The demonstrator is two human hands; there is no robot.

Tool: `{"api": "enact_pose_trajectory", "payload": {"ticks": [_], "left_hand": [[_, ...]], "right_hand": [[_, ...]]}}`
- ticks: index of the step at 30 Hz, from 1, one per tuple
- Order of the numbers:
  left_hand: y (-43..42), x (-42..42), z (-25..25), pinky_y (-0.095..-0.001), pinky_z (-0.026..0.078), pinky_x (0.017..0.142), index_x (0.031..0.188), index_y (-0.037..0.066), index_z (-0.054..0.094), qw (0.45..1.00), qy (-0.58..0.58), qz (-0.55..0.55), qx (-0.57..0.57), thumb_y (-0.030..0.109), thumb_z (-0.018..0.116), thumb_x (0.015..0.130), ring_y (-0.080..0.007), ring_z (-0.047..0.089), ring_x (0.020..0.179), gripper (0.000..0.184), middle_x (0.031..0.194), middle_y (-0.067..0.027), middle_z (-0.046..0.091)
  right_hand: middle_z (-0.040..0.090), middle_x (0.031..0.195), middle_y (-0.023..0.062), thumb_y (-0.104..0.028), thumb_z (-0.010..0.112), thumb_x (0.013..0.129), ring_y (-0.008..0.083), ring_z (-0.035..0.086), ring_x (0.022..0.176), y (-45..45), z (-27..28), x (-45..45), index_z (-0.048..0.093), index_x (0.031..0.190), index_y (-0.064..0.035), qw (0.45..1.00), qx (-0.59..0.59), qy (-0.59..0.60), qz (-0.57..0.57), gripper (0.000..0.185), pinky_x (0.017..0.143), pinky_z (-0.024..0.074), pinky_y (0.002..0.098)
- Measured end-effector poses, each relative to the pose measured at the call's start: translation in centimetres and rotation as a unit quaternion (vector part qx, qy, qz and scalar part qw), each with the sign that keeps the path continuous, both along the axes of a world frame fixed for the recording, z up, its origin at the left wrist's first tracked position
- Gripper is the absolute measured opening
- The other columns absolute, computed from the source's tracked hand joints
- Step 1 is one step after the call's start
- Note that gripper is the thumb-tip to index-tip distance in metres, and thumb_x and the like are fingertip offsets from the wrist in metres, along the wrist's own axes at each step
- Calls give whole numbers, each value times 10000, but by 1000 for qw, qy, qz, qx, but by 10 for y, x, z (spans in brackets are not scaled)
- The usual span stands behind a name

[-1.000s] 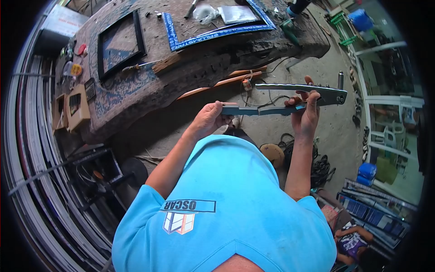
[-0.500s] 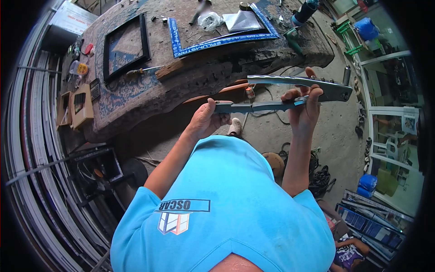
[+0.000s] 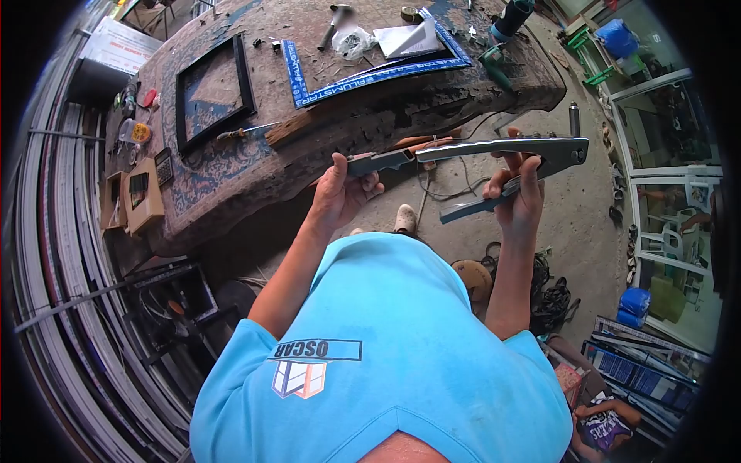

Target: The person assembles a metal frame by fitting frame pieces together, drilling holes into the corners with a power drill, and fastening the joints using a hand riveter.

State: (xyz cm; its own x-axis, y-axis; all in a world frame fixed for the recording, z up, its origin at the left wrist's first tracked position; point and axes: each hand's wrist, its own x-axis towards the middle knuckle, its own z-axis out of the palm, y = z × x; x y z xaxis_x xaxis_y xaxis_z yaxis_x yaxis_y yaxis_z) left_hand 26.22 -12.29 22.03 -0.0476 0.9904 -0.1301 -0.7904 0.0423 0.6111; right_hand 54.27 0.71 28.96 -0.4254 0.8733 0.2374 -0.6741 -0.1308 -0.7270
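Note:
My right hand (image 3: 520, 193) is closed round the lower handle of a long-handled hand riveter (image 3: 502, 146), its steel nose pointing up at the right. The two handles stand apart. The upper handle is bare shiny metal, while the lower one has a grey covering. In my left hand (image 3: 338, 193), pinched between thumb and fingers, is a separate grey handle grip (image 3: 381, 160). Its right end lies close to the tip of the bare handle; whether they touch I cannot tell.
The carpet-covered workbench (image 3: 220, 181) lies ahead, carrying a black frame (image 3: 182, 108), a blue-taped frame (image 3: 370, 78), a screwdriver (image 3: 231, 134), a green drill (image 3: 495, 65) and an open cardboard box (image 3: 147, 204). Long profiles (image 3: 54, 231) are stacked at left. Another person (image 3: 610, 424) is at lower right.
The riveter has turned so its upper handle now points at the grey grip, which previously lined up with the lower handle. The lower handle has swung down towards me.

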Motion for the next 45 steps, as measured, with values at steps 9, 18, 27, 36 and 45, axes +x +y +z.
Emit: {"api": "enact_pose_trajectory", "payload": {"ticks": [9,18,27,36,45], "left_hand": [[-3,-18,-8,-429,585,930,1298,-45,660,999,-7,-10,50,579,573,1013,-178,662,914,692,1010,-105,693],[-1,-23,-9,-488,585,997,1309,-46,656,996,0,-28,80,501,543,1059,-193,696,1000,611,1080,-122,714],[6,-22,0,-519,573,1035,1316,-54,642,995,22,-29,88,483,524,1074,-205,702,1027,600,1090,-140,711],[10,-24,3,-491,611,981,1313,-74,637,996,48,-35,62,409,518,1104,-233,723,1007,540,1070,-173,709],[5,-43,19,-439,644,920,1378,-87,599,989,111,-68,68,241,584,1087,-277,775,960,438,1088,-207,743]], "right_hand": [[667,1280,261,-369,581,1074,206,737,609,-6,10,-10,533,1439,23,997,13,-76,-24,538,539,641,301],[737,1170,243,-379,543,1099,143,683,569,2,14,-3,480,1514,13,988,6,-151,-32,574,563,605,306],[736,1170,277,-353,569,1091,183,699,562,10,9,6,492,1478,41,995,22,-96,13,557,556,611,318],[730,1188,285,-377,587,1077,187,700,566,12,13,13,460,1501,48,991,25,-127,12,613,568,606,318],[712,1210,312,-378,562,1088,189,701,569,13,11,14,414,1526,48,997,12,-65,41,629,557,603,316]]}}
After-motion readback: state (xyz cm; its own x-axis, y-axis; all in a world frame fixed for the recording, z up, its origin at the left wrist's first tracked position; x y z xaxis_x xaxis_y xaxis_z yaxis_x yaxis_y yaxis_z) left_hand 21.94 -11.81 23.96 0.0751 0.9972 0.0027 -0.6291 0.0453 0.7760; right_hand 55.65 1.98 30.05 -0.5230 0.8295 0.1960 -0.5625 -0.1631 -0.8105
